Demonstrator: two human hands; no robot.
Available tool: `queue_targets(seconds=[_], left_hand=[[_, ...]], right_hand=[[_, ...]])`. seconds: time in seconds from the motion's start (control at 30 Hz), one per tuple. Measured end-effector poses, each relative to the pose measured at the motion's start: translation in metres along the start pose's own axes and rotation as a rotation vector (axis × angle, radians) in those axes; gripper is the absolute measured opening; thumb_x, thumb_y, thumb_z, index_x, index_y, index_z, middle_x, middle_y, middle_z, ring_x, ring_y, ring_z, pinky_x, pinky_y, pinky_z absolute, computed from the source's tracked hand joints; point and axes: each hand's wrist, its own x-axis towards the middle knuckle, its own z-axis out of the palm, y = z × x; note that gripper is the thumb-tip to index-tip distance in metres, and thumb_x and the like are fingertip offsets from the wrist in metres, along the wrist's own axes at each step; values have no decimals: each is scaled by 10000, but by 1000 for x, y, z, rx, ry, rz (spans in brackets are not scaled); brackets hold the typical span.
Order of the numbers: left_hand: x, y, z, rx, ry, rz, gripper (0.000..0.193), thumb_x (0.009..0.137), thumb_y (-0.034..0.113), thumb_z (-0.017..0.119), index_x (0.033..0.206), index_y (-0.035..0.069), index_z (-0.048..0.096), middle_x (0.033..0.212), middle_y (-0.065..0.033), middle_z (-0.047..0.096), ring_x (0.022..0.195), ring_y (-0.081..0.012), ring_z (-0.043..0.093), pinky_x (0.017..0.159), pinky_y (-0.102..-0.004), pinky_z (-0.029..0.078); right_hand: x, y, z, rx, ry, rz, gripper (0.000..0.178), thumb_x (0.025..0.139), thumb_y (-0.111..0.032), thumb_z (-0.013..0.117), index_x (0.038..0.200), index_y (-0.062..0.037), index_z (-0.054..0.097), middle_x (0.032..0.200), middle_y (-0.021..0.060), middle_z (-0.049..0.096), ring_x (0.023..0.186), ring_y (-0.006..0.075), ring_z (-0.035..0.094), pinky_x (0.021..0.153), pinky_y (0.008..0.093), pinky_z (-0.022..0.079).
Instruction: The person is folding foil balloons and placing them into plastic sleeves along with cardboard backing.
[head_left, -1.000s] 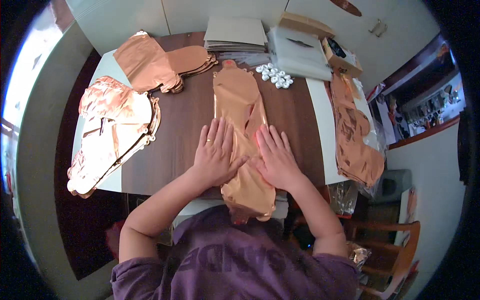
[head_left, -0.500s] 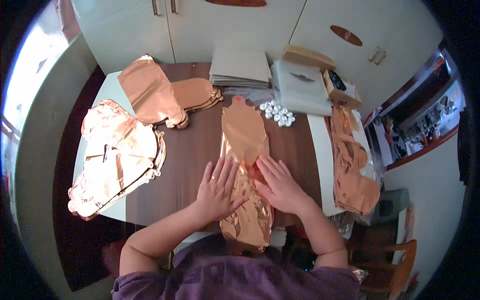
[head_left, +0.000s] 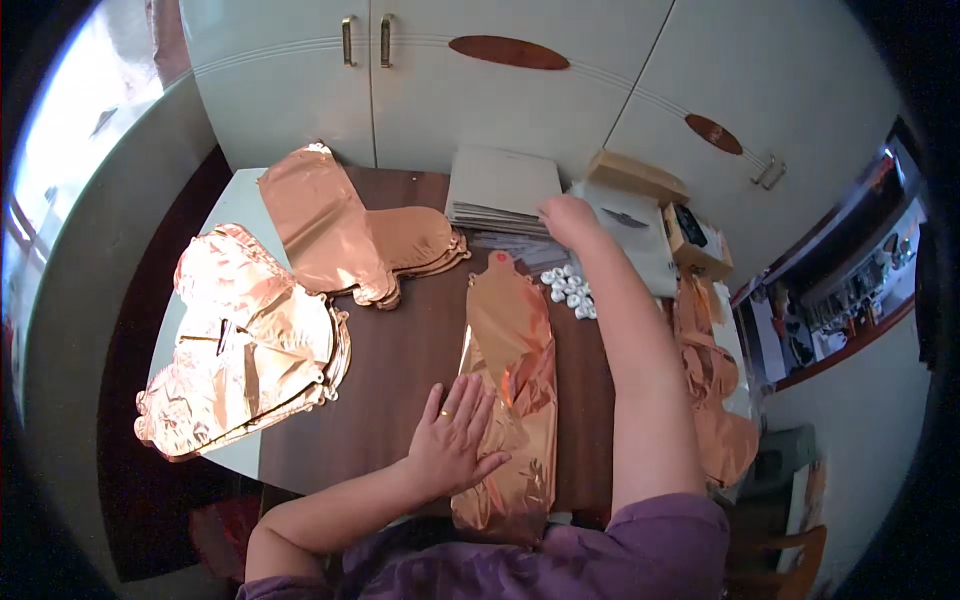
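Note:
A flat rose-gold foil balloon [head_left: 512,315] lies lengthwise before me, its small tab with a red mark at the far end. My left hand [head_left: 455,440], fingers stretched out and a ring on one, rests flat on the left side of its near half. Farther off, my right hand [head_left: 570,220] reaches past the balloon to the near right corner of a stack of grey cardboard sheets [head_left: 505,180]. Its fingers are bent closed on the edge of a sheet, with the fingertips partly hidden. Beside the balloon's far end sits a cluster of small white rolled pieces [head_left: 570,292].
Flat foil balloons are piled at the left [head_left: 240,345], at the far left [head_left: 335,225] and along the right edge [head_left: 710,400]. A translucent white package [head_left: 625,235] and an open cardboard box [head_left: 697,245] stand at the back right, before white cabinets [head_left: 420,110].
My right hand has left the balloon and gone forward to the cardboard stack. My left hand stays flat on the balloon. The whole view has tilted upward.

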Motion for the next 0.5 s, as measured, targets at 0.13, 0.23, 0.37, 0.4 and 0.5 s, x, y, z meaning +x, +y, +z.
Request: queue_targets(seconds=[0.13,0.23,0.37,0.4,0.5], left_hand=[[1,0,-2,54,-28,-7,886,901,638,439,1457,-46,343,1521,-263,300,1432,-394,260,1145,-562,191],[2,2,-4,22,-27,16,886,902,639,434,1460,-42,341,1522,-264,297,1436,-395,248,1146,-566,186],[3,3,-9,32,-43,-34,886,893,643,444,1449,-42,365,1529,-260,284,1445,-387,225,1151,-573,161],[1,4,-9,37,-48,-44,885,893,642,446,1448,-43,368,1531,-260,279,1446,-386,223,1154,-574,151],[-8,6,-6,-249,-22,-96,842,910,560,481,1467,-47,304,1538,-273,240,1455,-405,172,1162,-575,113]], right_hand=[[2,6,11,-138,26,-84,206,830,-97,550,981,-68,687,935,143,688,919,315,668,786,450,541],[-15,15,-6,-165,597,-13,119,820,-109,565,882,-60,654,819,125,662,788,333,651,718,452,525],[-84,-34,-82,259,1196,28,63,858,-116,634,826,-65,652,749,75,618,672,251,609,639,400,489],[-110,-46,-87,541,1030,114,48,873,-102,629,846,-64,643,745,63,621,627,207,593,594,360,486],[-200,-94,-80,1483,429,471,78,918,-114,602,931,-39,619,757,30,637,544,90,544,486,244,461]])
